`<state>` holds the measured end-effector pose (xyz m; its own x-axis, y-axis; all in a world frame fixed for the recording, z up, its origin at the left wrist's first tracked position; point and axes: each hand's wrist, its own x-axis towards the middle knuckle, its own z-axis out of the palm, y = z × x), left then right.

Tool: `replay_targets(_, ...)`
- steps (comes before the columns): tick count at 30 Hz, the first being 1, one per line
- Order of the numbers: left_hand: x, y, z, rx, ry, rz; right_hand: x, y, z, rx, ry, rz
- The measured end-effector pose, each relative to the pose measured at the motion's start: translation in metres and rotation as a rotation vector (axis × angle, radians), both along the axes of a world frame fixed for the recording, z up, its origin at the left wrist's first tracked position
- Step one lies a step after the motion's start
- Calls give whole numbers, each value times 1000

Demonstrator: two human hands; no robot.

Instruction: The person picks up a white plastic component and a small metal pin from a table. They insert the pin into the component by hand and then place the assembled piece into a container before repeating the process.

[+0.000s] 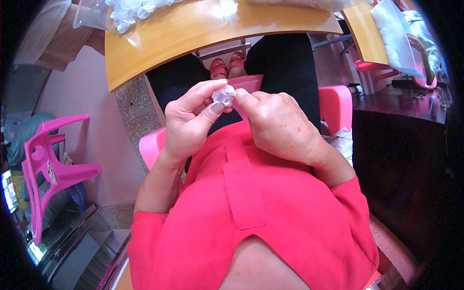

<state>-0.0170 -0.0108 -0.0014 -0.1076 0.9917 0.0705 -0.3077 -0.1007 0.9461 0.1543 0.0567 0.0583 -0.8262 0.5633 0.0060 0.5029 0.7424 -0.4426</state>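
Note:
A small translucent white plastic piece (223, 96) with a hollow, cup-like shape is pinched between the thumb and fingers of my left hand (189, 116). It hangs over my lap, just short of the table's near edge. My right hand (282, 123) comes up against its right side, fingers curled in and the thumb and index fingertip close to the piece. Whatever those right fingers may grip is hidden by the hand. A pink plastic surface (252, 83) shows below and behind the piece, between my legs.
The wooden table (217, 24) carries a clear container of similar white pieces (128, 17) at its far left. More white pieces fill a clear bin (394, 41) at right, where another person's hand (416, 42) reaches. A pink plastic chair (60, 166) stands left; a dark table (398, 104) lies right.

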Motion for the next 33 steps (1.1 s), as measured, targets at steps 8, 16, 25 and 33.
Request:
replay_targets(8, 2, -1, 0, 43, 153, -11, 4, 10, 3, -58, -70, 85)
replay_targets(16, 0, 1, -1, 36, 76, -43, 4, 21, 7, -148, -69, 162)
replay_targets(25, -3, 6, -9, -103, -117, -50, 2, 16, -5, -221, -72, 26)
replay_targets(33, -3, 7, -8, -65, -187, -10, 0, 8, -1, -203, -4, -54)
